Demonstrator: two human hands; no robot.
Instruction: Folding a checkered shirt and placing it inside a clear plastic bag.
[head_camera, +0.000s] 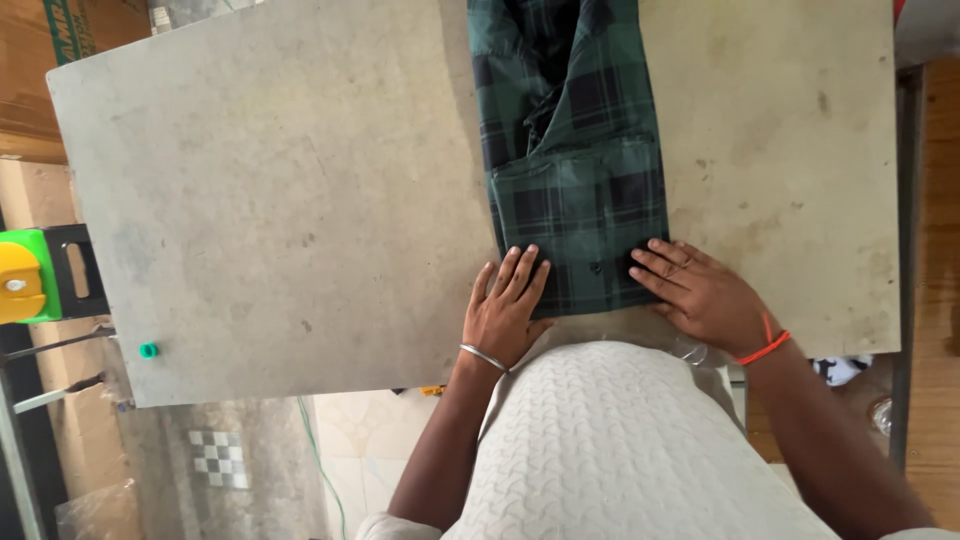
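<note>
Grey worktop bearing folded green plaid shirt; left hand and right hand press flat, fingers open, grasping nothing, on its near edge.

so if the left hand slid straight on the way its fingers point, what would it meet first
Its fingertips already lie on the folded green plaid shirt, so the left hand would likely just ride further up that cloth, toward the fold edge across it.

One folded green plaid shirt, one grey board, two hands: left hand, right hand.
</note>
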